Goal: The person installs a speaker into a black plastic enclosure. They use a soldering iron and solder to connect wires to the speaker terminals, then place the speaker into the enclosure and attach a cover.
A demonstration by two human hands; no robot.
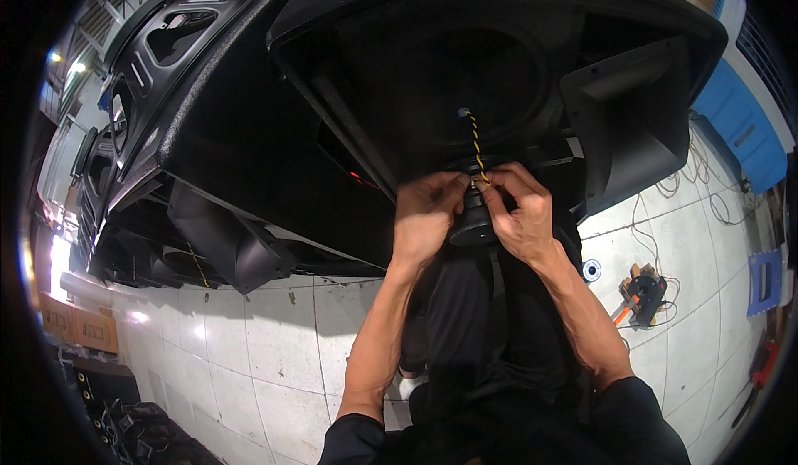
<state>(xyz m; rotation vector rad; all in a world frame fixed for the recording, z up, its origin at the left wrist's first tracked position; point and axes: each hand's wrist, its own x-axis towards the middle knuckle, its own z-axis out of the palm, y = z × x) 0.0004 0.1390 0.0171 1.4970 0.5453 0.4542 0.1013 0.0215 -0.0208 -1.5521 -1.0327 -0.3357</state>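
Observation:
A yellow-and-black twisted wire comes out of a small hole in a large black speaker cabinet and runs down to my hands. My right hand is closed, pinching the wire near its lower end. Close beside it, my left hand pinches at a small metal piece; its fingertips hide most of what they hold. Just below the fingertips is a round black speaker driver, above my dark-clothed legs. A black horn sits at the cabinet's right side.
More black speaker cabinets stand to the left, one with a horn. On the tiled floor at right lie a corded black-and-orange tool, a small spool and loose cables. A cardboard box stands far left.

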